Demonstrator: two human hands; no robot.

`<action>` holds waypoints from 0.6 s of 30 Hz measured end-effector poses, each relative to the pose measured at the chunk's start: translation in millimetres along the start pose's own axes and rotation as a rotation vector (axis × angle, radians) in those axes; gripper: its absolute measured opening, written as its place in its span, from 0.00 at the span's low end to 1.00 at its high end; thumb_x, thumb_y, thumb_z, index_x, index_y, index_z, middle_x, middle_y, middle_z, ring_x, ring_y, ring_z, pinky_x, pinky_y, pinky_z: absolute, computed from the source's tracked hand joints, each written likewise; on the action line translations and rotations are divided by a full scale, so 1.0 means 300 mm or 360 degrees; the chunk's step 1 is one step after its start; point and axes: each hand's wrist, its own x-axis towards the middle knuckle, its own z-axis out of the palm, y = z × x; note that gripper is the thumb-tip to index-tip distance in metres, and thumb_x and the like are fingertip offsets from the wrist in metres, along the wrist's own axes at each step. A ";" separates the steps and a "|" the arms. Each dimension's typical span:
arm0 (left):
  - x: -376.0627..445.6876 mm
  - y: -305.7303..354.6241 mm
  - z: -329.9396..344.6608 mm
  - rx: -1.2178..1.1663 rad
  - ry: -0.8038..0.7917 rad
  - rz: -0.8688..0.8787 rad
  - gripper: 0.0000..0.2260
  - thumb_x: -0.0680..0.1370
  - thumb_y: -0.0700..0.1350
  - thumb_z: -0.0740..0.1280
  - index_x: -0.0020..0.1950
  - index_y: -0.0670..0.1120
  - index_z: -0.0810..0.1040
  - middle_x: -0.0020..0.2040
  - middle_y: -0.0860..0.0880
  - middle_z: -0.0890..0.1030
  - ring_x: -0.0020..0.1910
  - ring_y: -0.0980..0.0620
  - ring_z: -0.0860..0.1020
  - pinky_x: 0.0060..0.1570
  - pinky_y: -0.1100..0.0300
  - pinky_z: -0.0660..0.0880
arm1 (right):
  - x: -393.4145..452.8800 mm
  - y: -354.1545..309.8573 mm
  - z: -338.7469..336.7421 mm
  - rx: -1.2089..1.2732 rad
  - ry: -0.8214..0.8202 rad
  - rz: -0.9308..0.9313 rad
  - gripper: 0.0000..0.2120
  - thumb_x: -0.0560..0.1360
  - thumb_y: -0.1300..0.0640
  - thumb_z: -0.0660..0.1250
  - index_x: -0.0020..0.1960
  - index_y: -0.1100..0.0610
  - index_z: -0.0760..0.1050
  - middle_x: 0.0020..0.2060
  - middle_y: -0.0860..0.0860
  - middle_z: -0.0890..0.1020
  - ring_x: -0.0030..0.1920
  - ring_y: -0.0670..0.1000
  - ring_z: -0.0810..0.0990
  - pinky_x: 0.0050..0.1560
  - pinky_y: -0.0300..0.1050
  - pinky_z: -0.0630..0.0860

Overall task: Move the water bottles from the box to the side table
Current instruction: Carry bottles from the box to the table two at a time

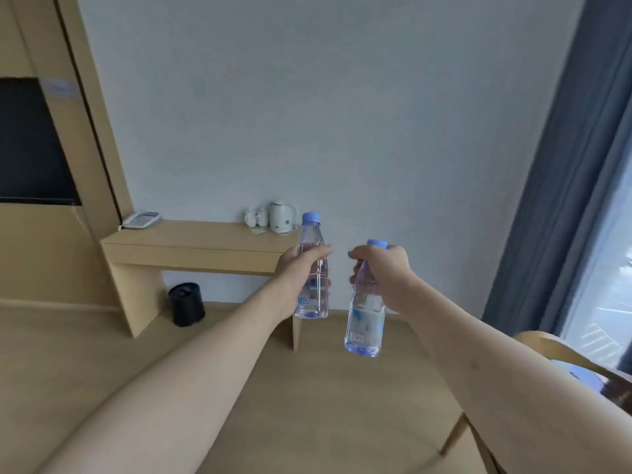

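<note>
Two clear water bottles with blue caps are held up in front of me. My left hand (301, 268) grips the left water bottle (312, 302) around its middle, upright. My right hand (383, 268) grips the right water bottle (364, 330) near its neck, so its body hangs below the hand, slightly tilted. Both bottles are in the air in front of the right end of a light wooden side table (191, 248) against the wall. The box is not in view.
On the table stand a white kettle (282, 216), small white cups (256, 216) and a telephone (142, 219). A black bin (187, 304) sits under it. A dark screen (30, 142) is at left, a blue curtain (561, 186) at right, a wooden chair (561, 350) at lower right.
</note>
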 end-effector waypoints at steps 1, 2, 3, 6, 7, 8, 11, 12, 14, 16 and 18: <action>0.023 0.001 -0.034 0.0021 0.0036 -0.0007 0.16 0.72 0.50 0.78 0.56 0.46 0.80 0.42 0.44 0.82 0.32 0.45 0.82 0.38 0.48 0.81 | 0.032 0.005 0.042 -0.0007 -0.0030 0.0002 0.07 0.71 0.65 0.73 0.44 0.62 0.75 0.25 0.53 0.78 0.25 0.54 0.78 0.34 0.51 0.83; 0.054 0.003 -0.073 0.0040 0.0078 -0.0013 0.16 0.73 0.50 0.78 0.56 0.46 0.80 0.43 0.44 0.83 0.31 0.47 0.82 0.36 0.50 0.81 | 0.074 0.012 0.093 -0.0021 -0.0070 0.0004 0.07 0.72 0.65 0.73 0.43 0.62 0.75 0.26 0.54 0.78 0.25 0.54 0.78 0.34 0.50 0.83; 0.100 0.003 -0.120 0.0047 0.0129 -0.0007 0.15 0.73 0.50 0.78 0.56 0.46 0.81 0.43 0.44 0.83 0.31 0.47 0.82 0.34 0.52 0.82 | 0.126 0.020 0.158 -0.0044 -0.0119 0.0010 0.07 0.72 0.65 0.73 0.43 0.62 0.74 0.27 0.54 0.78 0.26 0.54 0.78 0.35 0.51 0.83; 0.260 0.014 -0.238 0.0091 0.0292 0.0046 0.13 0.72 0.51 0.78 0.53 0.49 0.82 0.43 0.49 0.86 0.36 0.50 0.84 0.35 0.58 0.81 | 0.291 0.042 0.331 -0.0069 -0.0258 0.0009 0.07 0.72 0.65 0.72 0.43 0.62 0.74 0.29 0.56 0.78 0.26 0.55 0.78 0.30 0.48 0.82; 0.322 0.023 -0.273 0.0111 0.0337 0.0066 0.14 0.71 0.52 0.78 0.52 0.50 0.82 0.44 0.50 0.86 0.41 0.50 0.84 0.41 0.56 0.81 | 0.350 0.046 0.386 -0.0067 -0.0302 0.0007 0.06 0.72 0.65 0.72 0.44 0.63 0.75 0.30 0.56 0.78 0.26 0.55 0.78 0.27 0.45 0.80; 0.382 0.036 -0.301 0.0124 0.0371 0.0074 0.14 0.71 0.53 0.79 0.53 0.51 0.82 0.45 0.50 0.86 0.42 0.51 0.84 0.44 0.54 0.80 | 0.411 0.049 0.436 -0.0064 -0.0345 0.0006 0.06 0.72 0.65 0.72 0.45 0.63 0.76 0.30 0.56 0.78 0.25 0.54 0.78 0.26 0.44 0.79; 0.566 0.092 -0.368 0.0133 0.0413 0.0080 0.14 0.71 0.52 0.79 0.54 0.50 0.81 0.47 0.48 0.86 0.38 0.50 0.84 0.43 0.53 0.79 | 0.602 0.032 0.566 -0.0042 -0.0449 0.0021 0.04 0.72 0.66 0.72 0.43 0.63 0.76 0.27 0.55 0.77 0.23 0.54 0.78 0.28 0.45 0.80; 0.628 0.113 -0.388 0.0140 0.0432 0.0075 0.15 0.72 0.52 0.79 0.54 0.50 0.81 0.48 0.46 0.85 0.38 0.49 0.84 0.45 0.50 0.80 | 0.668 0.018 0.604 -0.0042 -0.0472 0.0027 0.05 0.72 0.66 0.72 0.42 0.63 0.76 0.26 0.54 0.77 0.23 0.55 0.77 0.28 0.45 0.80; 0.755 0.153 -0.424 0.0128 0.0468 0.0082 0.17 0.72 0.51 0.79 0.56 0.48 0.80 0.49 0.44 0.84 0.43 0.44 0.83 0.53 0.43 0.82 | 0.799 -0.013 0.677 -0.0048 -0.0514 0.0029 0.05 0.71 0.66 0.72 0.42 0.63 0.77 0.25 0.54 0.77 0.23 0.55 0.78 0.29 0.46 0.80; 0.866 0.185 -0.460 0.0099 0.0507 0.0089 0.19 0.72 0.53 0.79 0.57 0.48 0.80 0.48 0.44 0.84 0.44 0.43 0.83 0.52 0.43 0.82 | 0.917 -0.037 0.750 -0.0045 -0.0558 0.0024 0.04 0.70 0.65 0.72 0.42 0.64 0.77 0.25 0.54 0.77 0.23 0.55 0.78 0.28 0.46 0.80; 0.965 0.208 -0.499 0.0081 0.0530 0.0085 0.18 0.73 0.57 0.78 0.56 0.49 0.80 0.46 0.45 0.84 0.42 0.44 0.83 0.46 0.48 0.83 | 1.018 -0.041 0.825 -0.0043 -0.0607 0.0035 0.04 0.71 0.65 0.72 0.43 0.64 0.77 0.24 0.53 0.77 0.23 0.55 0.78 0.27 0.45 0.79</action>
